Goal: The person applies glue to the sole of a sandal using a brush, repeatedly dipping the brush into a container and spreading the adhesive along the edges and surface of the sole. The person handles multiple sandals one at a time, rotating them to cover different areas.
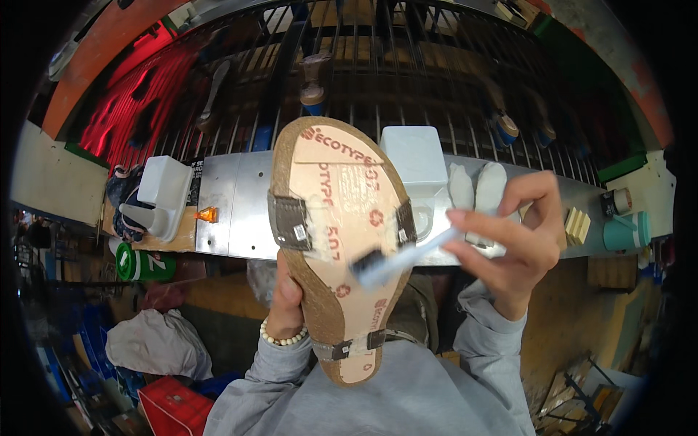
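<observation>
Sandal sole: a cork-edged sandal sole is held upright at the middle of the view, its tan underside turned toward the camera, toe end up and heel end down near the chest.
Left hand: the left hand is closed round the lower left edge of the sole; the thumb is seen lying against the cork rim, the other fingers being hidden behind it. A bracelet of pale beads is worn on that wrist.
Right hand: the right hand is closed on the handle of a brush, pinched between thumb and curled fingers, to the right of the sole and clear of it.
Brush: a pale plastic handle with dark bristles at its left end is shown; the bristle end is laid over the lower right part of the underside, blurred, so contact cannot be told for certain.
Sole surface: a flat, smooth, tan board is seen, printed in red, rimmed with grainy brown cork, in a long oval narrowed at the waist.
Straps: grey-brown strap ends are folded onto the underside at both sides and across the heel, with glossy patches beside them.
Behind: a metal bench carries a white box and a white tray; a wire rack stands above.
</observation>
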The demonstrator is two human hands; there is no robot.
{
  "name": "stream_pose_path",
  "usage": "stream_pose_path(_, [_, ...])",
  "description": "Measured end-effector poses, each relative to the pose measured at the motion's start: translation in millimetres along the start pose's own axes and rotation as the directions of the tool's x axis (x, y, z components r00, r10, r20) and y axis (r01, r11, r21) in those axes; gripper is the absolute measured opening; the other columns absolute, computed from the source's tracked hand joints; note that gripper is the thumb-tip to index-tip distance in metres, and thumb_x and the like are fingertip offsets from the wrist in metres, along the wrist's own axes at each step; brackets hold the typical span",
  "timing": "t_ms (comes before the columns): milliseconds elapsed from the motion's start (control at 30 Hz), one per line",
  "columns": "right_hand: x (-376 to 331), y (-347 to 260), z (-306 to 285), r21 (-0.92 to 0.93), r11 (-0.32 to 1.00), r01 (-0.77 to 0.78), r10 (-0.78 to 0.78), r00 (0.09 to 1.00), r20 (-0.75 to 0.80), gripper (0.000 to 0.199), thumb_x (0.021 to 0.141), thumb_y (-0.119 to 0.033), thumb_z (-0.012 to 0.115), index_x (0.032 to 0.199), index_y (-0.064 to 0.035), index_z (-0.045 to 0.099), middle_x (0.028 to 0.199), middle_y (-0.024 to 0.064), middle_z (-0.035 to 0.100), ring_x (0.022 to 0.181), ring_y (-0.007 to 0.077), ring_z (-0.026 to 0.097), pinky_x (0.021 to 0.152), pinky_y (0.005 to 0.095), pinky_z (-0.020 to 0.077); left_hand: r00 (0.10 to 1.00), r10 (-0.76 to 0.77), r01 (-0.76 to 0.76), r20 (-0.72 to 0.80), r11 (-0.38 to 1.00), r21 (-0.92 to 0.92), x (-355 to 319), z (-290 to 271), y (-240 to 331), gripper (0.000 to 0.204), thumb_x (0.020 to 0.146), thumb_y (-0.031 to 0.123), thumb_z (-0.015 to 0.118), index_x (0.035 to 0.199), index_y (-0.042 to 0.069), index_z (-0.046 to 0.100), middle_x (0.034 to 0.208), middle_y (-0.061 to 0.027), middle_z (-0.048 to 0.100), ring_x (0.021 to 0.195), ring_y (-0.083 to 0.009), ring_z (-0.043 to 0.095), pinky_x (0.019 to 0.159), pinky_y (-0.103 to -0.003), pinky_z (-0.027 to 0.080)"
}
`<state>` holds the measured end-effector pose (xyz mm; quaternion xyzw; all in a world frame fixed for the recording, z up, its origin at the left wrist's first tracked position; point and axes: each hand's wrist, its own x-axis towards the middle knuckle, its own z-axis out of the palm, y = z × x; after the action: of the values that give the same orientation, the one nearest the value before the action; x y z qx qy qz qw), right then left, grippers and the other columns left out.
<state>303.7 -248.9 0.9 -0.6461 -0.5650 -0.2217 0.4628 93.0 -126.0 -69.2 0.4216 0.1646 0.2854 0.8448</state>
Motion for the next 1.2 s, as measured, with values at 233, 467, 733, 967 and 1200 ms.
stream_pose_path(233, [-0.6, 16.3, 17.2, -0.022, 0.991, -0.133, 0.129, 0.985, -0.116, 0.032, 0.061, -0.023, 0.091, 0.091, -0.0175, 0.083, 0.081, -0.0012, 0.044, 0.074, 0.0143, 0.042, 0.065, 0.0286, 0.0311, 0.996, -0.032, 0.022, 0.079, 0.992, 0.124, 4.3, -3.5, -10.4, 0.109, 0.078, 0.076, 0.065, 0.143, -0.007, 0.04, 0.131, -0.0204, 0.06, 0.115, -0.0259, 0.065, 0.097, -0.037, 0.054])
stream_pose_path(467, [-61.1, -12.3, 9.9, 0.069, 0.997, -0.042, 0.026, 0.974, 0.227, 0.037, 0.062, -0.037, 0.087, 0.096, -0.0236, 0.083, 0.079, -0.0033, 0.042, 0.072, 0.0146, 0.041, 0.064, 0.0302, 0.0299, 0.976, 0.004, 0.007, -0.217, 0.999, 0.049, 19.8, -1.6, 0.4, 0.081, 0.099, 0.065, 0.037, 0.145, -0.001, 0.039, 0.13, -0.0205, 0.06, 0.112, -0.0254, 0.066, 0.094, -0.037, 0.056])
stream_pose_path(733, [-89.2, 15.4, -10.5, -0.09, 0.895, -0.436, 0.445, 0.876, 0.186, 0.023, 0.069, -0.029, 0.084, 0.091, -0.0212, 0.083, 0.087, -0.0006, 0.052, 0.078, 0.0167, 0.047, 0.079, 0.034, 0.0332, 0.977, 0.062, -0.05, -0.205, 0.997, 0.063, 19.8, -3.0, 4.5, 0.084, 0.096, 0.067, 0.044, 0.144, -0.002, 0.039, 0.133, -0.0197, 0.058, 0.116, -0.0249, 0.064, 0.096, -0.037, 0.055])
stream_pose_path(967, [-119.3, 57.9, 15.0, -0.467, 0.876, -0.119, 0.265, 0.929, 0.258, 0.017, 0.071, -0.02, 0.085, 0.086, -0.0158, 0.078, 0.091, 0.0025, 0.053, 0.087, 0.021, 0.052, 0.082, 0.036, 0.0346, 0.972, 0.223, -0.191, -0.08, 0.937, 0.293, 12.9, -8.0, 4.1, 0.094, 0.08, 0.066, 0.072, 0.134, -0.007, 0.047, 0.118, -0.0136, 0.066, 0.104, -0.0195, 0.066, 0.089, -0.033, 0.053])
stream_pose_path(1200, [-125.7, 60.3, 17.7, -0.492, 0.85, -0.189, 0.341, 0.909, 0.24, 0.022, 0.068, -0.02, 0.087, 0.087, -0.0142, 0.078, 0.092, 0.0031, 0.052, 0.088, 0.0211, 0.051, 0.081, 0.0363, 0.0339, 0.96, 0.272, -0.23, -0.063, 0.898, 0.374, 2.0, -7.5, 3.3, 0.097, 0.077, 0.068, 0.075, 0.132, -0.007, 0.049, 0.119, -0.0138, 0.065, 0.105, -0.0179, 0.065, 0.088, -0.032, 0.052])
